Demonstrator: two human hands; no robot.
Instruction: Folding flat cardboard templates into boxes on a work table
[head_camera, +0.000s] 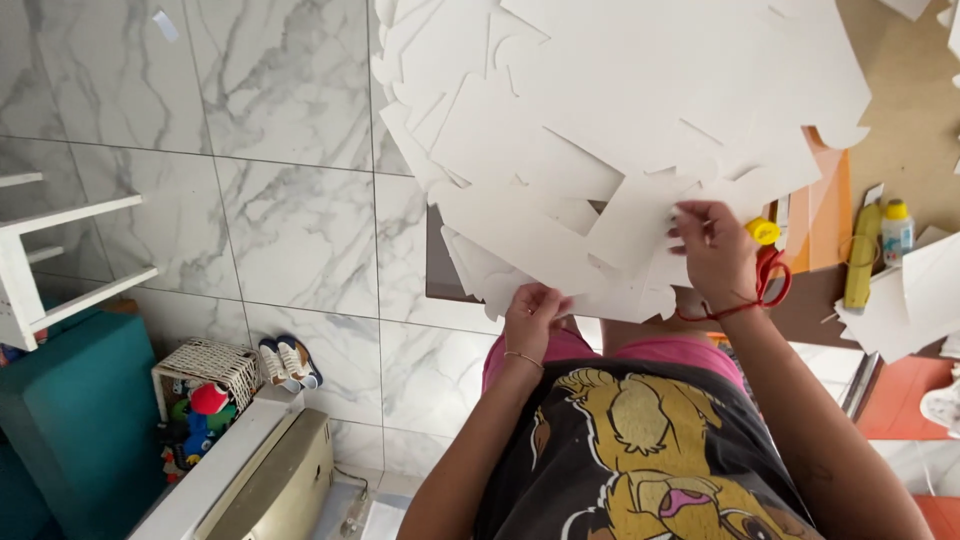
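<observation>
White card cutouts (600, 130) lie in a big loose heap across the tabletop (905, 110), many overlapping, edges jutting past the near side over the marble floor (290, 230).

Far left: a white stool (60, 260), a teal block (70, 410), a wicker basket (205, 365) of toys and a pair of shoes (288, 362) on the floor, all well apart from the work.

Left hand (532, 318), grip closed, pinches the near edge of a cutout at the bottom of the heap. Risk: the sheets above rest on it, so a pull could drag several off the overhang onto the floor. A pinch this close to the edge could also bend or crease the card.

Right hand (715, 250), fingers curled on a cutout at the heap's right side; grip looks closed on the card, though thumb contact is hidden. Risk: if the two hands tug different sheets, the interlocked tabs and notches could snag and tear.

Just beside the right hand: red scissors (772, 275) and a yellow cap (763, 231), partly under the card edges. A sliding sheet could knock them, or the wrist could catch the handles.

Further right: a yellow tube (862, 262), a small bottle (897, 232), orange card (830, 215) and more cutouts at the frame edge. A shifted pile could tip the bottle.
</observation>
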